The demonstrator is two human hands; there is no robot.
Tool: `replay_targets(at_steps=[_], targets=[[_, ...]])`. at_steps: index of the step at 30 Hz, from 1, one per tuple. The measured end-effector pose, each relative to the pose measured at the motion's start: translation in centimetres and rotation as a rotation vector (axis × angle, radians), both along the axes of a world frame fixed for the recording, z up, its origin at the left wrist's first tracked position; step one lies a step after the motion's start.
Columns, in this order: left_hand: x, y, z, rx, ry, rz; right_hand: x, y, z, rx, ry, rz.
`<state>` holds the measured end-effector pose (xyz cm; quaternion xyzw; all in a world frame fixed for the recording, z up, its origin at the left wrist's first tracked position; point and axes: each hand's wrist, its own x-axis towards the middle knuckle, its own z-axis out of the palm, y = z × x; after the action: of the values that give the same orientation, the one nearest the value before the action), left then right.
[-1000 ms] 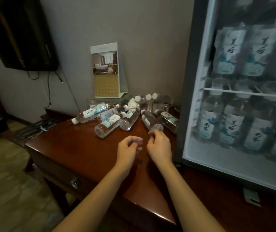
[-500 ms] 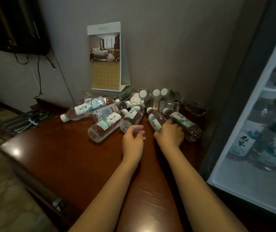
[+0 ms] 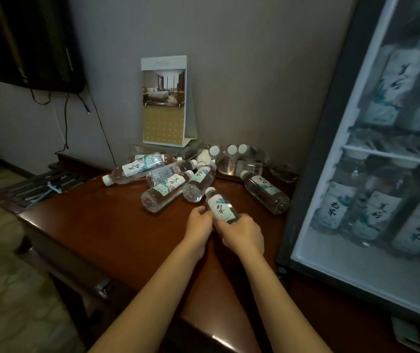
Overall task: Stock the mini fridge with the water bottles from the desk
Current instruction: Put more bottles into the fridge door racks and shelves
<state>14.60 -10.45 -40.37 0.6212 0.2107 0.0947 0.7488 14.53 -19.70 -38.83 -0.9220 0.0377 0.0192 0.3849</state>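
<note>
While the left hand [image 3: 200, 221] and right hand [image 3: 244, 233] grip one water bottle [image 3: 220, 205] left of the mini fridge [image 3: 313, 174], loose bottles [image 3: 164, 191] lie close. A careless lift could set them rolling.

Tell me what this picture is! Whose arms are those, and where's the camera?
There is no machine here. Those are a person's own arms, and the one picture comes from a camera worn on their head, looking forward and down, so you see what they see. The right hand grips a water bottle by its bottom end, with the cap pointing away. The left hand curls its fingers against the bottle's side. Behind it a pile of bottles lies on the brown desk, in front of a standing calendar card. On the right is the mini fridge, with more bottles standing on its shelves. A dark screen hangs on the wall at the upper left.
</note>
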Motion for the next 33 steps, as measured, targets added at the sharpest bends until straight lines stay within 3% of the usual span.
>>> replay_targets(at_steps=[7,11,22,27,33], targets=[[-5.3,-1.3,4.5,-0.296,-0.152,-0.002,-6.1,-3.1,1.5,0.366,-0.141,0.180],[-8.1,-2.9,6.9,-0.306,-0.307,-0.056,-8.5,-5.3,3.8,0.479,-0.144,0.280],[-12.6,-11.2,9.6,-0.258,-0.439,-0.275,-13.7,-13.7,5.7,0.606,-0.135,0.309],[-13.7,-16.3,11.0,-0.205,-0.513,-0.440,-16.7,-18.6,7.2,0.631,-0.259,0.258],[-16.7,-22.8,14.6,-0.251,-0.640,-0.557,-21.2,-24.1,10.7,0.462,-0.502,0.102]])
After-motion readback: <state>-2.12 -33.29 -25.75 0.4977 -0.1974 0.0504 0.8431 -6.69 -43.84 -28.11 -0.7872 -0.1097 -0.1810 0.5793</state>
